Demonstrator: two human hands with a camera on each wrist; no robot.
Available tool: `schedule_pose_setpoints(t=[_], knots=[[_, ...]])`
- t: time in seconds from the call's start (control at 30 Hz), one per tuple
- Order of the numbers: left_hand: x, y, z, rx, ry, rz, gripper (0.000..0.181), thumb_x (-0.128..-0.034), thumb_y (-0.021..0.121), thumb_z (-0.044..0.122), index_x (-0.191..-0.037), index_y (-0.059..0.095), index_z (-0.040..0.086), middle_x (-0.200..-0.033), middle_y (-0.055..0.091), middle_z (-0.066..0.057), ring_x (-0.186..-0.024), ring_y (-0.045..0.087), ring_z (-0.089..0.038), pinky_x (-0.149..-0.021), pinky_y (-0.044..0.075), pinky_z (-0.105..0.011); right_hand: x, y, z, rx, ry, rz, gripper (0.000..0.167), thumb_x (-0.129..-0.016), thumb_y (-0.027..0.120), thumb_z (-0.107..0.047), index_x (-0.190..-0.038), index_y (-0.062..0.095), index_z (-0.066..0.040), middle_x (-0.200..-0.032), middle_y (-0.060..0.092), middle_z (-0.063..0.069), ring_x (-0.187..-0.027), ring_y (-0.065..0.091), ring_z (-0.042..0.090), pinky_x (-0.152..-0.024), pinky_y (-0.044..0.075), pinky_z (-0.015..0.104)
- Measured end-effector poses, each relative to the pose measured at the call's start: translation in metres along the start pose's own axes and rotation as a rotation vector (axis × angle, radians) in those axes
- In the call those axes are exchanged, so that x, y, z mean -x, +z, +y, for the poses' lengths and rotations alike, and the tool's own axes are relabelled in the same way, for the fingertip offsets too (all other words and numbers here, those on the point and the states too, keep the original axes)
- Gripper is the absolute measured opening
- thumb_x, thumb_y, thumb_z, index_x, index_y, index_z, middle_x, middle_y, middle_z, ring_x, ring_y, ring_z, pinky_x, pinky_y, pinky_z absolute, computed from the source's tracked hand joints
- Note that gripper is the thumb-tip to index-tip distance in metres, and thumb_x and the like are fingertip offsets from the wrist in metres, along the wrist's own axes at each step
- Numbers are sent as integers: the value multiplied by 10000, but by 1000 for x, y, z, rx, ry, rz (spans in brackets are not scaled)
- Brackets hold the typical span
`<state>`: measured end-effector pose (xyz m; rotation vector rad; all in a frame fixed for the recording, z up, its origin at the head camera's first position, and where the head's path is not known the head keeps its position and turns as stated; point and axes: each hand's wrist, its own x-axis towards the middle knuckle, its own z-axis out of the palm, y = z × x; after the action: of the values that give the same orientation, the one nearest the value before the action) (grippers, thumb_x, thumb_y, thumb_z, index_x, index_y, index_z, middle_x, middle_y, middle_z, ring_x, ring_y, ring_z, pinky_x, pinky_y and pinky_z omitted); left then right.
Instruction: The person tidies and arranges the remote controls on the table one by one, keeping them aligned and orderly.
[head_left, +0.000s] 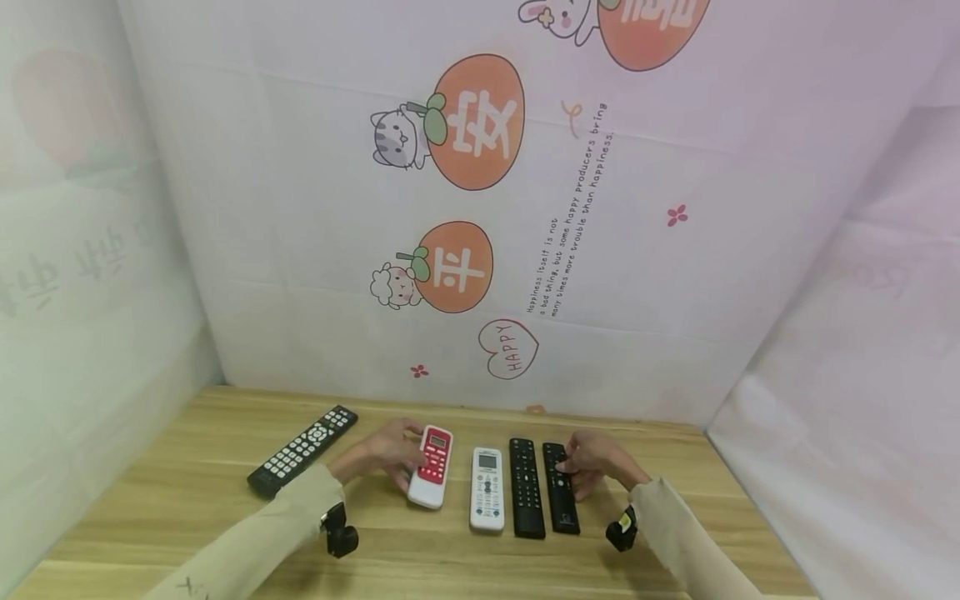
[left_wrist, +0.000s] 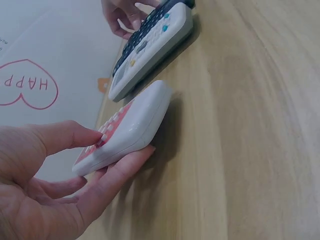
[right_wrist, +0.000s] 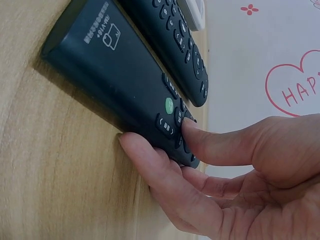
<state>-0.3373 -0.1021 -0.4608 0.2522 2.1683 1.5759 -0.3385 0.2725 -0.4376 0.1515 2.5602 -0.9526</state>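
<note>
My left hand (head_left: 392, 451) grips a white remote control with a red face (head_left: 432, 468), thumb on its buttons and fingers under its edge. In the left wrist view this red-and-white remote (left_wrist: 131, 127) is tilted, its shadow on the wood beside it. My right hand (head_left: 595, 463) pinches the rightmost black remote (head_left: 561, 490) near its far end. The right wrist view has the thumb (right_wrist: 220, 145) on that remote's buttons and the fingers along its side. Beside it lie a second black remote (head_left: 527, 489) and a white remote with a small screen (head_left: 487, 490).
A longer black remote with white buttons (head_left: 303, 451) lies slanted at the left of the wooden table (head_left: 420, 558). Printed white cloth (head_left: 315, 250) hangs behind the table, and more cloth stands at both sides. Each wrist wears a small black camera (head_left: 341, 533).
</note>
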Motion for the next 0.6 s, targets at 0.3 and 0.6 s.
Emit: schedule_pose_setpoints(t=[0.3, 0.6], knots=[[1, 11, 0, -1, 3, 22, 690, -839, 705, -87, -1444, 380, -152, -974, 668, -241, -780, 716, -331, -576, 643, -400, 4, 1, -1, 8, -27, 0, 171, -980, 692, -14, -1058, 554, 49, -881, 644, 196, -746, 750, 331, -678, 661, 400], [7, 22, 3, 9, -23, 38, 695, -833, 691, -91, -1444, 365, -144, -956, 683, -235, -736, 736, -317, -567, 640, -381, 6, 1, 1, 19, -63, 4, 160, -994, 682, -27, -961, 537, 31, -854, 606, 190, -708, 729, 319, -651, 659, 405]])
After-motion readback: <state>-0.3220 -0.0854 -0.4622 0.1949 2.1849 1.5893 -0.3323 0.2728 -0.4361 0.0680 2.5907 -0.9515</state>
